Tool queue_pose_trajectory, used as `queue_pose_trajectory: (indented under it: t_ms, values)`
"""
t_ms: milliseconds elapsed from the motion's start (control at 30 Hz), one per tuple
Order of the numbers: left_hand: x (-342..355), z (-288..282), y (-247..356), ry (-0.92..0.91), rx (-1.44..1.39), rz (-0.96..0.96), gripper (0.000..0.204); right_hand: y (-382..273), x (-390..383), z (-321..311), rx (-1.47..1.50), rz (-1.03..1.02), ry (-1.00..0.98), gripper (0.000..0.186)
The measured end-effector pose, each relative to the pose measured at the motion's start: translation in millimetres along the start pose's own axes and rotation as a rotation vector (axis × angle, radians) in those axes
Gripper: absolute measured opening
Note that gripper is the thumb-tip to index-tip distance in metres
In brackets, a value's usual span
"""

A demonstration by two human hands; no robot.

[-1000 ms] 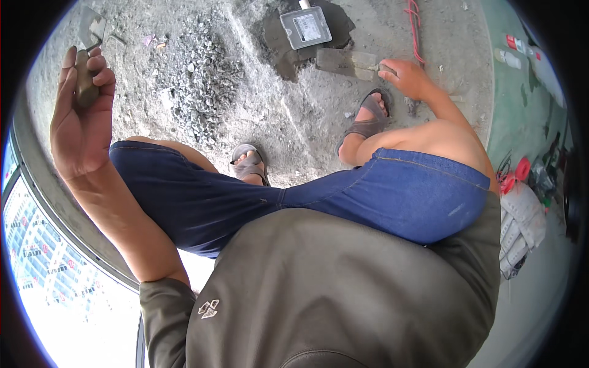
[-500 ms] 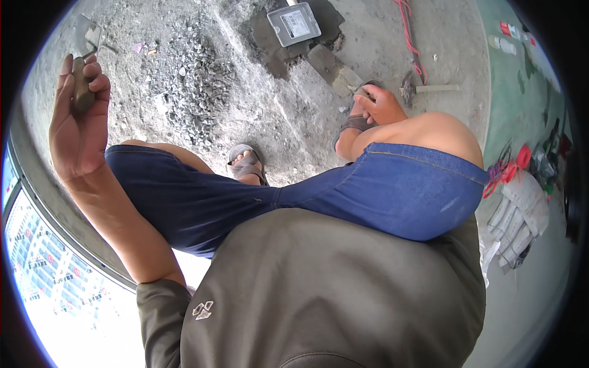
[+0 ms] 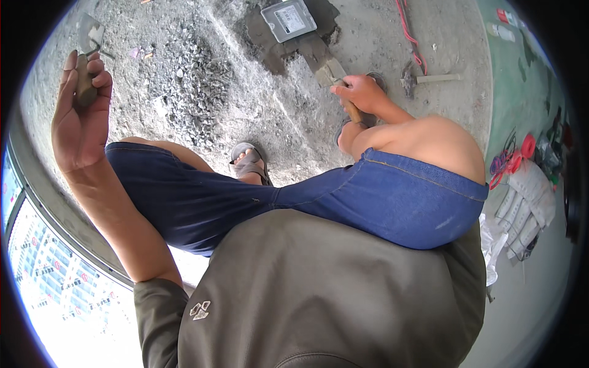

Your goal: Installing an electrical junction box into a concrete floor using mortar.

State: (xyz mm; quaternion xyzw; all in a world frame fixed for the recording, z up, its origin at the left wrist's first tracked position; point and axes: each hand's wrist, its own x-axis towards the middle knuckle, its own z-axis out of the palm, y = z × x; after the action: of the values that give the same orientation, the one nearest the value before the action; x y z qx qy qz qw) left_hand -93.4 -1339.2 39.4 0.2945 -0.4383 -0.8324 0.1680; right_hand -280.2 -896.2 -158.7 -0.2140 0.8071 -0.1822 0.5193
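Observation:
My left hand [image 3: 84,116] is raised at the left, fingers curled round the wooden handle of a small trowel [image 3: 92,34] whose metal blade points away from me. In my right hand [image 3: 362,93] is a second, longer trowel [image 3: 328,69], its wooden handle end sticking out below the fist toward my foot. Its flat blade lies over the edge of a patch of dark wet mortar [image 3: 264,37]. On that patch sits a grey square plastic cover [image 3: 288,21] with a white label, just beyond the blade tip.
Broken stone chips [image 3: 190,92] lie heaped on the rough floor left of centre. A hammer [image 3: 429,78] and a red cord [image 3: 410,30] lie to the right. Bottles [image 3: 503,30], white sacks [image 3: 527,196] and bags are at the far right. My sandalled feet [image 3: 248,162] stand near.
My right hand has moved left and away from me, bringing its trowel blade onto the mortar beside the cover. More of its handle shows. The left hand is almost unmoved.

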Motion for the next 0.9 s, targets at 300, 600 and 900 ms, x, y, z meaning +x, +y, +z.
queue_pose_trajectory:
  t_ms: [300,600,900]
  values:
    - [-6,-5,4,-0.02,-0.034,0.0,0.049,3,8,9,0.332,-0.054,-0.033,0.053]
    - [-12,-6,5,-0.042,-0.042,0.016,0.045,-1,-9,1,-0.095,-0.092,-0.082,0.056]
    - [-12,-4,4,-0.048,-0.074,0.005,0.045,-3,1,5,-0.287,-0.114,-0.107,0.052]
